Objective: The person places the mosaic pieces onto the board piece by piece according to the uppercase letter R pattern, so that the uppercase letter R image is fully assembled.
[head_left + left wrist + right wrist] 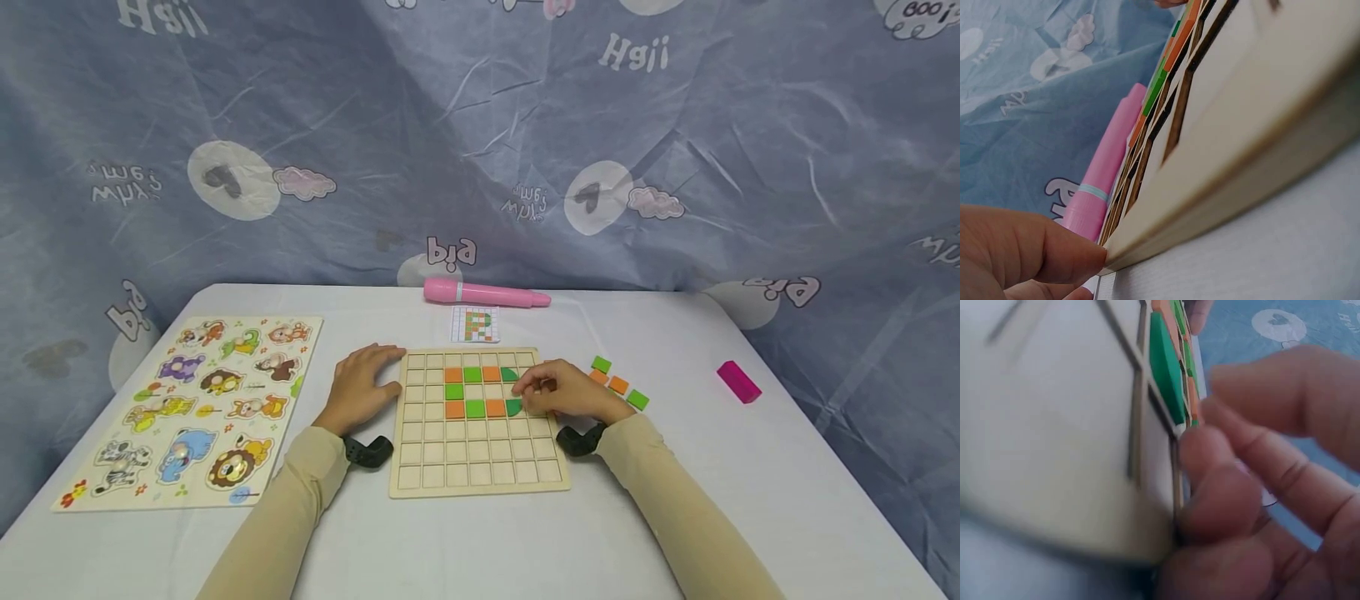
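A wooden grid board (480, 477) lies on the table, with orange tiles (453, 375) and green tiles (476, 408) in its upper half. Two rounded dark green pieces (509, 375) end the rows at the right. My left hand (358, 387) rests at the board's left side, thumb (1072, 255) against the edge and fingers by the upper corner. Over the board's right side, my right hand (562, 390) has its fingers bent close to the rounded pieces. In the right wrist view its fingertips (1207, 453) come right down to the grid; I cannot tell whether they hold a tile.
Loose orange and green tiles (618, 385) lie right of the board. Behind it are a small pattern card (476, 324) and a pink marker-shaped stick (487, 294). An animal puzzle board (168, 492) lies at left, a magenta block (739, 382) at far right.
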`<act>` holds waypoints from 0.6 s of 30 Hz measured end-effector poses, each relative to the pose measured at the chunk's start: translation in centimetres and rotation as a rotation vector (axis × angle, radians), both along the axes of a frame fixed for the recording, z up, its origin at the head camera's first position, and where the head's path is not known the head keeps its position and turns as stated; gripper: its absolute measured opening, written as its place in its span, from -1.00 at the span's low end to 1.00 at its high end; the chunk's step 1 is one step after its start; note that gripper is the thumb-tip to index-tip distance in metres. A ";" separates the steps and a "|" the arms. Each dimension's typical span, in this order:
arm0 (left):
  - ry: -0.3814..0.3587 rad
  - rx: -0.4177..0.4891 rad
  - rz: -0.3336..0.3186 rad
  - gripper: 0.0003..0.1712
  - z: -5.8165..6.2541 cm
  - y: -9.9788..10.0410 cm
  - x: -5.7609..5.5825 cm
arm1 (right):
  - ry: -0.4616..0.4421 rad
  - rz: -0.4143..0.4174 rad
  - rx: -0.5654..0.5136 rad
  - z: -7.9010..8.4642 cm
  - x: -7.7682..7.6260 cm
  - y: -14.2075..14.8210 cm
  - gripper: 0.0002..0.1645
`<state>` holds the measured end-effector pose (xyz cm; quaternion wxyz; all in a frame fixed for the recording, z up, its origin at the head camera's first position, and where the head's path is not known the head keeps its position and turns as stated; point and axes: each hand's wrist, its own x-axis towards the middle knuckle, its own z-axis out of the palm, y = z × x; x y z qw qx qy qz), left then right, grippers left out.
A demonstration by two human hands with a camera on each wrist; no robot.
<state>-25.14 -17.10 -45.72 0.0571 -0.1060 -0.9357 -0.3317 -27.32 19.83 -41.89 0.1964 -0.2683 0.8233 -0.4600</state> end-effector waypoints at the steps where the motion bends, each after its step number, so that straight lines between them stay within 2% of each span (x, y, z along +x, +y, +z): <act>1: 0.001 0.000 0.000 -0.30 0.0 0.0 0.0 | -0.009 -0.005 -0.017 0.0 0.0 0.1 -0.72; 8: -0.005 0.001 -0.003 -0.30 -0.1 0.1 0.0 | -0.071 -0.095 -0.069 0.3 0.7 2.2 -0.65; 18: -0.001 -0.007 0.001 -0.30 -0.1 -0.1 0.0 | -0.032 -0.210 -0.086 0.7 1.3 6.5 -0.60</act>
